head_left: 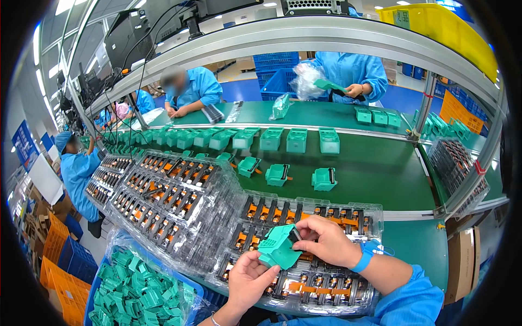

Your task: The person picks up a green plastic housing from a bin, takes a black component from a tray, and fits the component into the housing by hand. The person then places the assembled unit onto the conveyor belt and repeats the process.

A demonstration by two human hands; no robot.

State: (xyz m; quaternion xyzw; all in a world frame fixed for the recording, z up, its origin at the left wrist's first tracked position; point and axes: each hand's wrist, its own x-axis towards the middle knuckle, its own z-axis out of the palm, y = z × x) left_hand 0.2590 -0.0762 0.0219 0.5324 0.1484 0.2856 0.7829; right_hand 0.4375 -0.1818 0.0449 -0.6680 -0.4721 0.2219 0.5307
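Above a clear plastic tray [377, 213], both of my hands hold one green plastic housing [276, 245]. My left hand [251, 278] pinches its lower left side between thumb and fingers. At the upper right edge, my right hand [330, 243] is closed, with its fingertips against a narrow black part [295, 234] on the housing. Whether that part is fully seated I cannot tell. The tray under my hands carries rows of black parts with orange strips. A blue band is around my right wrist.
Stacked clear trays [209, 239] stand left, behind a blue bin [197, 292] of loose green housings. Ahead, a green conveyor belt [375, 168] carries several housings [324, 179]. A metal frame [304, 33] spans above. Co-workers in blue [348, 70] work across the belt and left.
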